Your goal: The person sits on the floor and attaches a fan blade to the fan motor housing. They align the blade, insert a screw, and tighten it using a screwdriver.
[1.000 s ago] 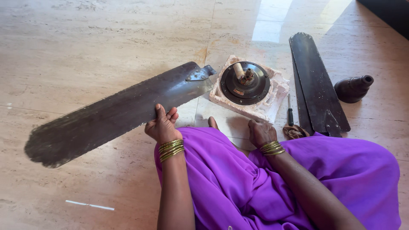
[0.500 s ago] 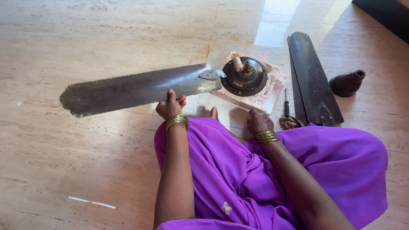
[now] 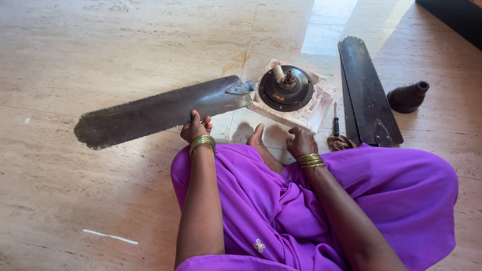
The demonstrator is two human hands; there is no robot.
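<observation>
I sit cross-legged on the stone floor, purple cloth over my knees, and both hands reach out in front of me. My left hand is closed around the near edge of a long dark fan blade, thumb on top and fingers curled under, gripping it a little past the middle towards its bracket end. The blade's long axis runs left to right and tilts slightly away, its rounded tip far out to my left and its metal bracket pointing right, just beside the round fan motor. The motor sits in a pale foam block ahead of my knees. My right hand holds nothing, fingers loosely bent on the floor, near the block and nearer the motor than the left. Right of it lie a small screwdriver, more dark blades stacked lengthwise away from me, and farthest a dark cone-shaped cover.
</observation>
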